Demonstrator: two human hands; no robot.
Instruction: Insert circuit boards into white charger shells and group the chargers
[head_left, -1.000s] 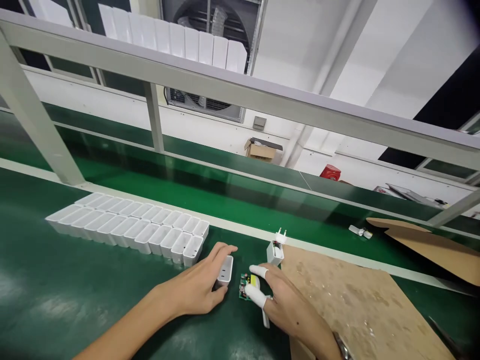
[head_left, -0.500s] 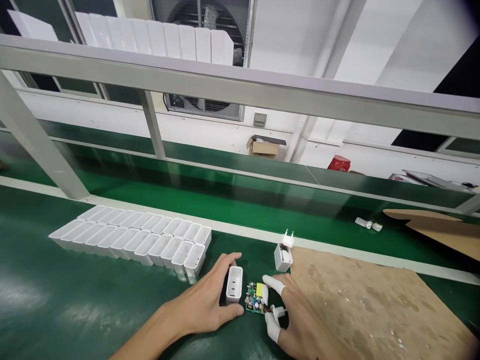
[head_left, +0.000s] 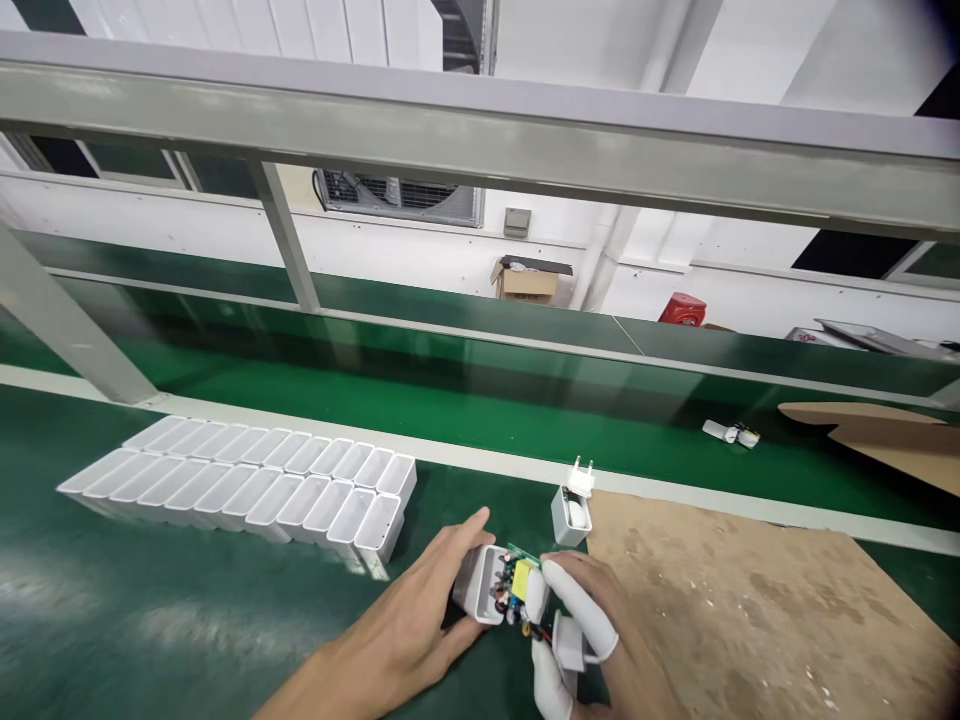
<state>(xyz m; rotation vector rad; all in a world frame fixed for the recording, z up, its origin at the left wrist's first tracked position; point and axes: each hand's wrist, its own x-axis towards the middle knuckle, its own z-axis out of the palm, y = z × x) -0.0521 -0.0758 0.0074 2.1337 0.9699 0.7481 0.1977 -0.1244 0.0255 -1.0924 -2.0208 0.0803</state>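
- The green bench runs wide under everything, glossy and slick-looking; anything let go near the hands could slide or skid on it, I'd judge.
- The brown board lies flat to the right, its near corner just beside the right hand (a raised edge there could catch a part that gets dragged across).
- Two tight rows of empty white shells stand open-side up to the left of the hands, touching one another; a stray sweep of the left forearm looks enough to topple the end ones.
- Left hand is wrapped round a white casing, thumb below and fingers above, holding it tilted with its open mouth toward the right hand, just off the bench.
- Right hand, with white finger cots on, pinches a green circuit board at the mouth of that casing, the board's end right at the opening and perhaps just inside.
- Risk here, as I read it: the board meeting the mouth at a slant and jamming on the rim, with the tall parts scraping the wall.
- A white plug piece hangs by short wires under the right fingers; those wires could get pinched between board and casing, or tugged.
- Another casing with plug pins up stands just behind the hands, close enough to be knocked over by the fingertips.
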